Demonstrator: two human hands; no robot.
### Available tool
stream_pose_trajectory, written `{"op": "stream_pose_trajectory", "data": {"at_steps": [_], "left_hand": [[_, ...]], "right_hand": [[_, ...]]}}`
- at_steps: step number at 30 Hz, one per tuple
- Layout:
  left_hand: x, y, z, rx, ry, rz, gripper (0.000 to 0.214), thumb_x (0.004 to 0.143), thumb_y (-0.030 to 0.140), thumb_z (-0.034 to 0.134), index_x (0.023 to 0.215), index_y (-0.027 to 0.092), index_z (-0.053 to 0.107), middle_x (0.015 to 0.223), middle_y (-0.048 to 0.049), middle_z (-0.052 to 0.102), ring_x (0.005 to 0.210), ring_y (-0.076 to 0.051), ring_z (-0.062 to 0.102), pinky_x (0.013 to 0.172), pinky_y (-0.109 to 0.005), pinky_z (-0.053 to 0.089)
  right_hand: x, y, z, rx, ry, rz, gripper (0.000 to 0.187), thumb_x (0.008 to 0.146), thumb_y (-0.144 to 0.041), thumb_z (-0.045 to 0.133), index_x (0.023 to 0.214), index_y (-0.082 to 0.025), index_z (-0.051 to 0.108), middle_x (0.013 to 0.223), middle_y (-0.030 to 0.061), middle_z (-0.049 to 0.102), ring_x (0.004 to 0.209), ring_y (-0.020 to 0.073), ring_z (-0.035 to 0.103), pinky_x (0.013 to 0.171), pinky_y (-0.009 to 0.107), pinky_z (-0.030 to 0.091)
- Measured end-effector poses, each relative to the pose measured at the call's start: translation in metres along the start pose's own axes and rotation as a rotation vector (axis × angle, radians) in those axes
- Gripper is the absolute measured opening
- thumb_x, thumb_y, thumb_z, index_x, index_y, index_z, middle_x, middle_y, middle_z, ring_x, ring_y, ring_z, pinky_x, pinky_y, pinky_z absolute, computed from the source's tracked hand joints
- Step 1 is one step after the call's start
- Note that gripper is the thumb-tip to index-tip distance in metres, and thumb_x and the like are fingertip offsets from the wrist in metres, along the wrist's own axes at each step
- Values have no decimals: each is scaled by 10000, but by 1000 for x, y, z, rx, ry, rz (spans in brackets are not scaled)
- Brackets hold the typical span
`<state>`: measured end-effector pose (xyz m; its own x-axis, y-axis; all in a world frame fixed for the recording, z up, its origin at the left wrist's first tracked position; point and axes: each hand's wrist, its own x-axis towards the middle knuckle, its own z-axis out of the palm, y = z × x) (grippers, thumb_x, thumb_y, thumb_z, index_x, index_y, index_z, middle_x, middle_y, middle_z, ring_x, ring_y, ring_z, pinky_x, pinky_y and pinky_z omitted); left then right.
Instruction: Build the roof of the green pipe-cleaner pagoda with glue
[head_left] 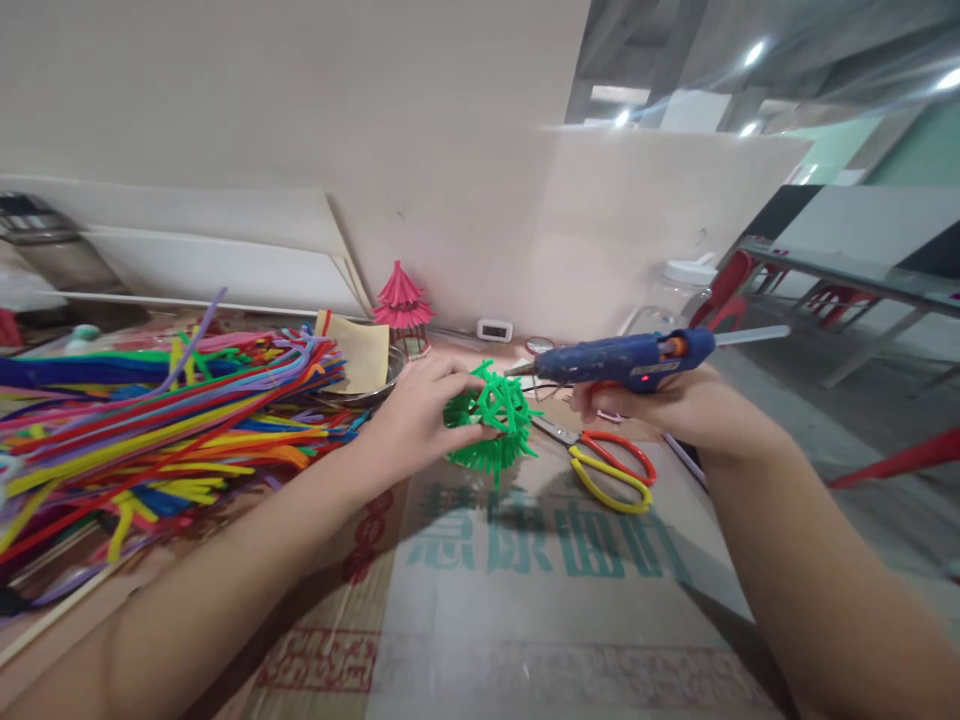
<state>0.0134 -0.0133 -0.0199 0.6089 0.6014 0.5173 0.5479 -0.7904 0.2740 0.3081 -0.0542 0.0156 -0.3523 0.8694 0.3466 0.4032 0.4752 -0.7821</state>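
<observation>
My left hand [431,405] grips a green pipe-cleaner piece [504,408] from its left side, thumb and fingers around it. The piece is roundish, with many short ends sticking out. In my right hand [660,400] is a blue hot glue gun [615,358], held level with its nozzle pointing left at the top of the green piece. A clear glue stick [754,335] juts from the gun's rear, and a small red light glows on its side. Scissors [600,465] with one red and one yellow handle lie partly open on the table, just right of the green piece.
Many coloured pipe cleaners [172,430] are heaped at the left. Against the wall stand a pink tiered pipe-cleaner tower [401,305] and a small white digital clock [495,329]. A clear jar [682,290] is behind the glue gun. Printed cardboard [525,620] covers the table.
</observation>
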Motion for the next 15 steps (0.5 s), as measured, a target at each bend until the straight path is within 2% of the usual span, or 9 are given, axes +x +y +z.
{"op": "stream_pose_trajectory", "data": {"at_steps": [3,6,9,13,15], "left_hand": [[0,-4,-4,-18,-42,1,398,797,402,793,1112,187,678,1117,-87,638,1087,-283,574,961,-419,437],[0,-4,-5,-25,-62,-4,383,800,383,792,1117,201,677,1136,-89,636,1109,-289,569,976,-437,440],[0,-2,-4,-29,-59,4,387,802,350,796,1132,192,670,1158,-94,630,1127,-287,565,996,-440,434],[-1,-1,-3,-18,-55,-1,397,801,347,800,1137,182,668,1161,-91,627,1128,-286,565,1006,-435,425],[-1,-2,-3,-9,-55,1,410,806,356,796,1157,191,662,1179,-86,623,1136,-282,563,1007,-427,422]], "right_hand": [[1,-1,6,-84,-51,4,301,817,-526,726,848,-227,730,754,11,719,681,180,675,618,285,537],[6,-1,12,-65,-118,-109,432,846,-634,648,946,-218,704,829,34,714,754,203,677,678,311,545],[8,-1,16,-53,-49,-149,519,826,-700,629,989,-214,706,891,55,727,812,227,686,714,325,544],[7,0,19,-112,3,-84,504,815,-712,626,810,-213,692,697,26,681,645,195,642,623,311,509],[7,0,20,-126,38,-38,482,789,-700,655,803,-219,679,671,14,667,627,193,629,603,306,500]]}}
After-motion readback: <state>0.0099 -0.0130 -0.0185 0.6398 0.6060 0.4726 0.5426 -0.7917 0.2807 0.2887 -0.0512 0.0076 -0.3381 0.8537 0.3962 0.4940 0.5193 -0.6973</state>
